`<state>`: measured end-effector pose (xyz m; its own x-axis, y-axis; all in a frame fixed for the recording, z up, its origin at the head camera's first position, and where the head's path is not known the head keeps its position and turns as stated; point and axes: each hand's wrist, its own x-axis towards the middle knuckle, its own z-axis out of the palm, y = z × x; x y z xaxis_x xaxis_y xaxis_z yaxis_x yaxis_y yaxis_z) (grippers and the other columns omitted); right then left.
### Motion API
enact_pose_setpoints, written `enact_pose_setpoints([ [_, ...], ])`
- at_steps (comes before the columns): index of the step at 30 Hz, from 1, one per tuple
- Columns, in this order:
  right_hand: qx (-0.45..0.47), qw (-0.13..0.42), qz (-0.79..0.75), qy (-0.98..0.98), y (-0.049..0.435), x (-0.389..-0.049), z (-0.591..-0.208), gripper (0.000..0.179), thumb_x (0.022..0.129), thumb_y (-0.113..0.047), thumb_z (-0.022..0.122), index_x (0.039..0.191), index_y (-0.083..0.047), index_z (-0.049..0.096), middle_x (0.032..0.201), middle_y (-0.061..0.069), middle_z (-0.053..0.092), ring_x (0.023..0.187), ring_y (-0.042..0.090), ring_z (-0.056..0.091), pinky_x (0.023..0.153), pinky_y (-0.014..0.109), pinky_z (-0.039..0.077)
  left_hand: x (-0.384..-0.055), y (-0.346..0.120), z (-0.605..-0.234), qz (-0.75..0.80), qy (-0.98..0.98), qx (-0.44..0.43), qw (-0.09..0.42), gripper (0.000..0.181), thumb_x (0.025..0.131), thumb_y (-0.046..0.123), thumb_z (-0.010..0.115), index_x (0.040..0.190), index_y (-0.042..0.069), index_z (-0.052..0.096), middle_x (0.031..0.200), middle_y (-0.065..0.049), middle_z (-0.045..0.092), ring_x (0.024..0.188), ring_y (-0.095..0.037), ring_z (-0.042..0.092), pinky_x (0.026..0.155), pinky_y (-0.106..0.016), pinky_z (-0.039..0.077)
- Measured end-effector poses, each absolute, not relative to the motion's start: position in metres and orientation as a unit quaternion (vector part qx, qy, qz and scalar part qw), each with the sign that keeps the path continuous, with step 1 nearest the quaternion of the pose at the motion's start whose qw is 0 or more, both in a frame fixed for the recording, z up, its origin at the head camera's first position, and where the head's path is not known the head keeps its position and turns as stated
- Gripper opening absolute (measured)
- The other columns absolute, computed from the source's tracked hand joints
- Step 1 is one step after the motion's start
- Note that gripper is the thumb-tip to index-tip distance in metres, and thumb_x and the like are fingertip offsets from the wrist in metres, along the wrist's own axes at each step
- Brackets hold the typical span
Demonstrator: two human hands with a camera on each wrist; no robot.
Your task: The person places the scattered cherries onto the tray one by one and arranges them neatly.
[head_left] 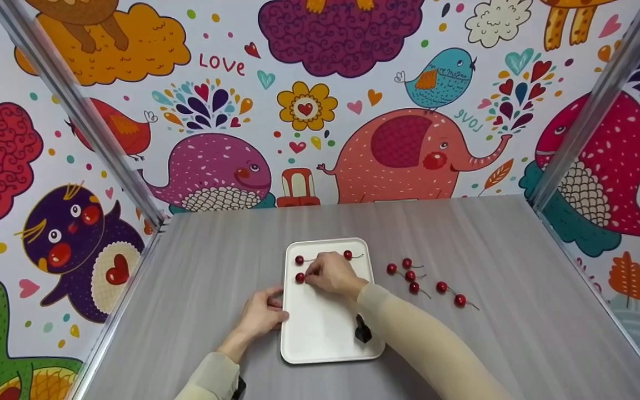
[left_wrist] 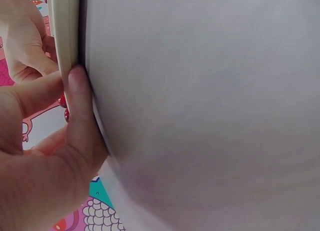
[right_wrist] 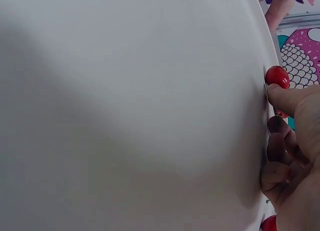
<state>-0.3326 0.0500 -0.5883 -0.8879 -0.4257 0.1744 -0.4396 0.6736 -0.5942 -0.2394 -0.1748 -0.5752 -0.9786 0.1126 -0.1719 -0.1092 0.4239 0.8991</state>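
A white rectangular tray (head_left: 325, 328) with rounded corners lies on the table. My left hand (head_left: 261, 311) holds its left rim, thumb on the upper side and a finger (left_wrist: 80, 101) against the outer edge in the left wrist view. Over the tray's upper part, my right hand (head_left: 331, 273) pinches a red cherry (head_left: 300, 278) at its stem side. In the right wrist view that cherry (right_wrist: 277, 77) sits right at the thumb tip, and the other fingers are curled close over the tray. Two more cherries lie near the far edge, one at left (head_left: 299, 260) and one at right (head_left: 348, 255).
Right of the tray, several loose cherries (head_left: 410, 275) with stems lie on the grey wood-grain table (head_left: 520, 344). Two of them, including one cherry (head_left: 460, 300), lie farther right. Cartoon-printed walls (head_left: 309, 150) and metal posts (head_left: 575, 128) enclose the table's back and sides.
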Motion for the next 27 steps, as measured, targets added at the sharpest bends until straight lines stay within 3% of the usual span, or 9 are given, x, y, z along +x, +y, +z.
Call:
enact_pose_setpoints([
  [27, 0.243, 0.02, 0.299, -0.922, 0.0499, -0.328, -0.5804, 0.01, 0.094, -0.02, 0.088, 0.101, -0.015, 0.091, 0.094, 0.003, 0.082, 0.082, 0.011, 0.067, 0.074, 0.027, 0.053, -0.2381, -0.1755, -0.5752, 0.515, 0.853, 0.012, 0.085, 0.068, 0.083, -0.009, 0.078, 0.149, -0.011, 0.063, 0.099, -0.013, 0.07, 0.081, -0.013, 0.068, 0.064, -0.029, 0.064],
])
